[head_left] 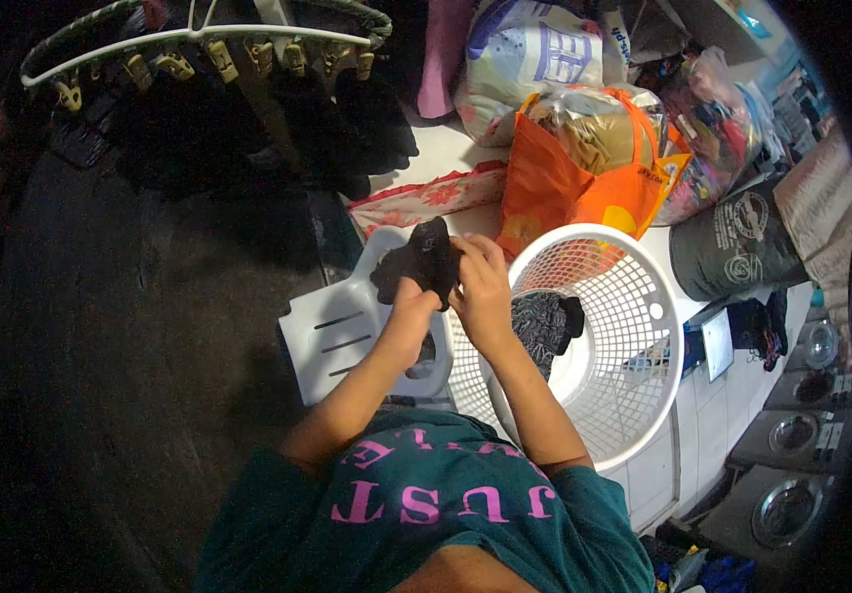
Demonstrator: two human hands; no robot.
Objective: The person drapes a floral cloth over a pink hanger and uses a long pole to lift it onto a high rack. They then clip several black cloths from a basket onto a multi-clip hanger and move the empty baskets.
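A small dark piece of fabric that looks like a black sock [432,259] is held up between my two hands, above a white plastic stool. My left hand [412,312] pinches its lower edge, thumb on top. On its right side, the curled fingers of my right hand [482,289] grip the edge; the fingertips are partly hidden. Just right of my right forearm stands a white perforated laundry basket [655,282]. Inside it lies a dark grey patterned cloth [542,331], partly covered by the forearm.
The white slotted stool [327,343] stands under my hands. At upper left hangs a white hanger [194,35] with several clothespins and dark items. Behind the basket are an orange bag [564,193] and stuffed plastic bags [534,64]. Front-loading washers [786,504] line the right.
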